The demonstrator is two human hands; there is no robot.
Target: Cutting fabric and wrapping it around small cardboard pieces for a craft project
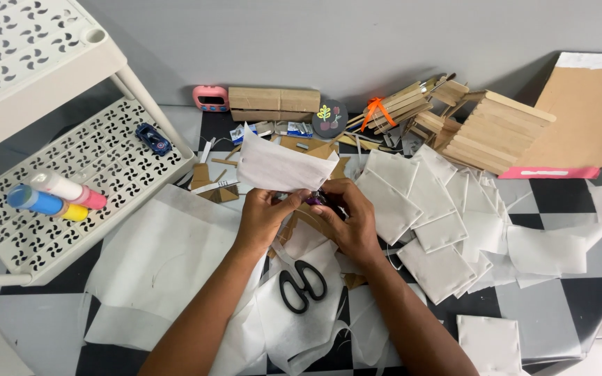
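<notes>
Nearest you, black-handled scissors (302, 285) are lying on loose white paper on the checkered worktop (559, 306), just near of your hands. Your left hand (265, 216) is pinching the near edge of a white paper sheet (273, 166) at the scene's middle, while your right hand (351, 217) is closing around a small purple object (313, 200) touching that sheet. Folded white paper squares (440, 223) are piling up to the right, wooden sticks (454, 118) lying far behind them.

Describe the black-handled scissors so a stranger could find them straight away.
Start at the black-and-white chequered table, then the white paper sheets in front. The black-handled scissors lie closed between the person's forearms, the only dark looped thing on white.
</notes>
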